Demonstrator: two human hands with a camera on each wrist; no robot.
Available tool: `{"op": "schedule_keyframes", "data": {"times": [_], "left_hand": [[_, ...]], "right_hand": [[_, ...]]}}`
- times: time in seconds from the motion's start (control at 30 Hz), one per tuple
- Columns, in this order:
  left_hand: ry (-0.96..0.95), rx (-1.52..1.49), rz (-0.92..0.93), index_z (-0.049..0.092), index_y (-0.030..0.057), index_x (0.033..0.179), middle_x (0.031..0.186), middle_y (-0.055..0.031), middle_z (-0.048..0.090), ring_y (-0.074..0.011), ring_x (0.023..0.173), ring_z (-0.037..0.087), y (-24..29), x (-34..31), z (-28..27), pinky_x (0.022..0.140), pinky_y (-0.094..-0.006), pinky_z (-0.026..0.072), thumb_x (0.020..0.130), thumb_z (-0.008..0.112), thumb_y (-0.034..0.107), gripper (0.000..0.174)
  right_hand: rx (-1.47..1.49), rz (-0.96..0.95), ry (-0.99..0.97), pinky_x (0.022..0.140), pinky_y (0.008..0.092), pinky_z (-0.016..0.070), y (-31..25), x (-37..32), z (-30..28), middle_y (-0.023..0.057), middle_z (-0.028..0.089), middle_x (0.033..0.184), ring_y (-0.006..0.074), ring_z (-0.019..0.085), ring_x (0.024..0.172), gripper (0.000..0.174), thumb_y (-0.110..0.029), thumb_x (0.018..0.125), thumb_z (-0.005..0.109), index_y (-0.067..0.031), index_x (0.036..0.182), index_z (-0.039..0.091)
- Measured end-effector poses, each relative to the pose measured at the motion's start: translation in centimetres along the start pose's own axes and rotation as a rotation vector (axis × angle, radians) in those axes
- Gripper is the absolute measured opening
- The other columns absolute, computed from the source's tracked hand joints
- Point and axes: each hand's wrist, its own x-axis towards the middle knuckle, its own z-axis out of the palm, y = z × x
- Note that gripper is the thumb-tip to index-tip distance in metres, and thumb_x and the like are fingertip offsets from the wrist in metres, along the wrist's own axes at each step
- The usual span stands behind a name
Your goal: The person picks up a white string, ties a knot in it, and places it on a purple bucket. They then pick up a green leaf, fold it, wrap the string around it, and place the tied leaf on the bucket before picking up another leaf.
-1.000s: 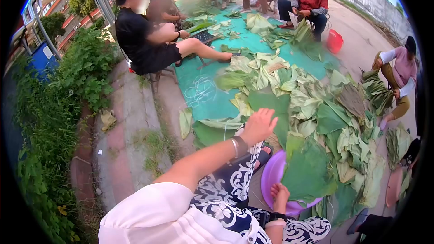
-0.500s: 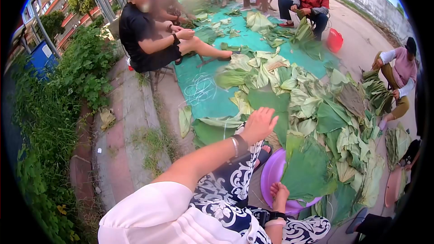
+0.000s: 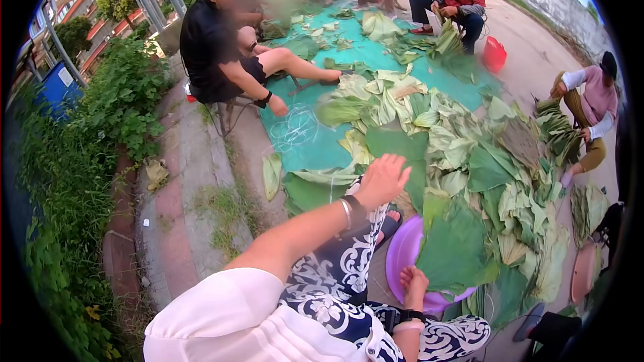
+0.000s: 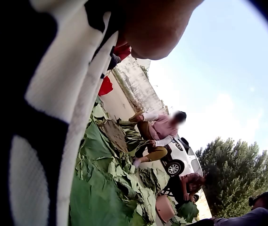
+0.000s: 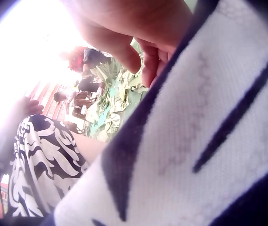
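My left hand (image 3: 384, 181) stretches forward over the left knee in patterned trousers (image 3: 330, 308), fingers relaxed, with nothing in it. In the left wrist view only part of that hand (image 4: 157, 30) shows at the top. Low over the right knee, my right hand (image 3: 414, 283) has loosely curled fingers around nothing; the right wrist view shows the same fingers (image 5: 133, 59) beside the trouser cloth. A purple basin (image 3: 400, 258) stands by this hand, partly covered by a large green leaf (image 3: 456, 248). Another broad leaf (image 3: 406, 151) lies beyond the left hand.
A heap of dried leaves (image 3: 463, 154) spreads over a green sheet (image 3: 302, 137). A person in black (image 3: 215, 53) sits at the left, one in red (image 3: 459, 0) at the back and one in pink (image 3: 597, 100) at the right. White string (image 3: 295, 127) lies tangled on the sheet.
The seated person in black has lowered an arm toward the string on the sheet. Both my hands stay almost where they were; the view shifts slightly.
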Motion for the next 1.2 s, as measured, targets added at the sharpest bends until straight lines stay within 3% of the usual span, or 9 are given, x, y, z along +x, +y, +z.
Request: {"op": "schedule_keyframes", "data": {"times": [0.27, 0.37, 0.8, 1.2], "left_hand": [[-0.028, -0.081, -0.062, 0.059, 0.0013, 0.096, 0.091, -0.0154, 0.061, -0.0329, 0.093, 0.056, 0.0, 0.1, 0.1, 0.079, -0.0436, 0.0463, 0.089, 0.058, 0.024, 0.024], [-0.026, -0.023, -0.046, 0.061, 0.0024, 0.101, 0.090, -0.0149, 0.063, -0.0334, 0.088, 0.059, 0.0, 0.1, -0.1, 0.074, -0.0418, 0.0482, 0.090, 0.060, 0.025, 0.025], [-0.011, -0.032, -0.018, 0.060, 0.0021, 0.097, 0.089, -0.0147, 0.061, -0.0327, 0.088, 0.058, -0.4, 0.1, 0.1, 0.074, -0.0420, 0.0474, 0.090, 0.059, 0.025, 0.024], [-0.026, -0.010, -0.043, 0.057, 0.0031, 0.094, 0.088, -0.0146, 0.059, -0.0314, 0.089, 0.057, 0.2, 0.0, -0.4, 0.074, -0.0426, 0.0467, 0.090, 0.057, 0.027, 0.024]], "right_hand": [[0.013, 0.008, -0.014, 0.059, 0.0260, 0.0491, 0.5, 0.6, -0.2, 0.0083, 0.069, 0.091, 0.0150, 0.065, 0.072, 0.022, -0.022, 0.093, 0.057, -0.0025, 0.101, 0.065], [0.014, 0.009, -0.010, 0.059, 0.0261, 0.0490, 0.0, 0.0, 0.0, 0.0084, 0.069, 0.091, 0.0151, 0.065, 0.072, 0.022, -0.021, 0.093, 0.057, -0.0024, 0.101, 0.065], [-0.007, 0.000, -0.023, 0.060, 0.0269, 0.0493, -0.3, -0.3, 0.3, 0.0090, 0.069, 0.091, 0.0156, 0.065, 0.072, 0.023, -0.021, 0.093, 0.056, -0.0014, 0.101, 0.065], [-0.021, 0.007, 0.002, 0.054, 0.0263, 0.0485, 0.3, 0.4, 0.2, 0.0081, 0.068, 0.085, 0.0152, 0.064, 0.066, 0.021, -0.021, 0.094, 0.055, -0.0023, 0.096, 0.064]]}}
